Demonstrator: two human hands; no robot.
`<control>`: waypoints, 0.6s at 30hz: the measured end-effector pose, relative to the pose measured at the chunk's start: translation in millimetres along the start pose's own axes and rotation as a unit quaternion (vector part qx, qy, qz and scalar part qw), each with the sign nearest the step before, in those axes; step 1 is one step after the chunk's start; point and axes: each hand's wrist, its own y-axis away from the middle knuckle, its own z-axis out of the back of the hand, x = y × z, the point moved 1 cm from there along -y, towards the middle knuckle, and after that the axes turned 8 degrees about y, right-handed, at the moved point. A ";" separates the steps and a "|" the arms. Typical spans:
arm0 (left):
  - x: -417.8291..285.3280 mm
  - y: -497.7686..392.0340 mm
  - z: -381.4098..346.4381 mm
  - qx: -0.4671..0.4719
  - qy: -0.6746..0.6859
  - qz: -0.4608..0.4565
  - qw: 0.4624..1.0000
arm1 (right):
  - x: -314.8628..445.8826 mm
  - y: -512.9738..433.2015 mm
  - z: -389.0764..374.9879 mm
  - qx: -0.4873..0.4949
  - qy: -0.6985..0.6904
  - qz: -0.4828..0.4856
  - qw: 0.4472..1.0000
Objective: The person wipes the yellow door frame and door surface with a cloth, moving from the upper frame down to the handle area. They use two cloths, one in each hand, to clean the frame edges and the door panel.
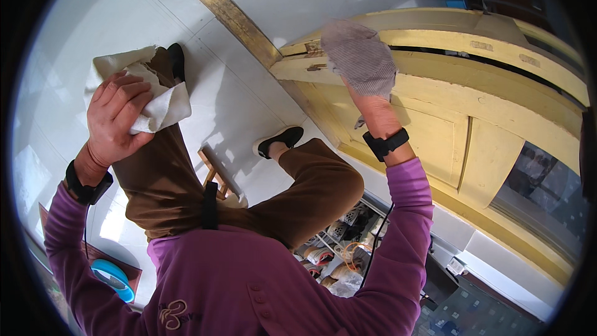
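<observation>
My left hand (116, 109) grips a folded white cloth (165, 105) above my left thigh, with the fingers curled over its top. Over my right hand (368, 102) lies a grey striped cloth (361, 53), which hides the fingers. That hand is up against the edge of an open yellow wooden door (419, 93), beside a worn latch recess (317, 67). Paint on the door is chipped around the metal plates. A small metal handle (359, 122) shows just left of my right wrist.
A yellow wooden threshold strip (233, 14) crosses the tiled floor (224, 74). Between my legs is part of a wooden stool (217, 172). A rack holding several shoes (322, 255) stands beside my right leg. At lower left sits a blue basin (112, 279).
</observation>
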 end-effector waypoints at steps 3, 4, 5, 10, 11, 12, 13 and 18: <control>1.4 3.6 4.2 0.009 -0.006 0.006 1.000 | 42.1 -12.3 -43.5 0.123 -0.073 0.050 0.988; 0.9 4.1 5.0 0.013 -0.013 0.011 1.000 | 51.4 -14.3 -52.3 0.144 -0.096 0.043 0.984; 0.6 5.1 5.7 0.018 -0.021 0.016 1.000 | 58.6 -15.2 -59.3 0.166 -0.116 0.044 0.978; 2.7 7.7 6.6 0.026 -0.026 0.018 0.999 | 66.6 -8.2 -76.4 0.267 -0.053 0.078 0.959; 3.8 9.0 5.3 0.024 -0.031 0.016 0.999 | 59.8 -6.8 -73.8 0.290 -0.079 0.065 0.952; 4.1 11.2 5.4 0.022 -0.037 0.018 0.999 | 52.3 -6.6 -67.2 0.271 -0.121 0.065 0.953; 3.7 14.0 4.8 0.021 -0.044 0.025 0.998 | 42.4 -6.2 -58.5 0.242 -0.099 0.064 0.963; 7.6 20.6 5.4 0.009 -0.027 0.036 0.999 | -48.7 9.4 11.0 0.207 -0.031 0.041 0.977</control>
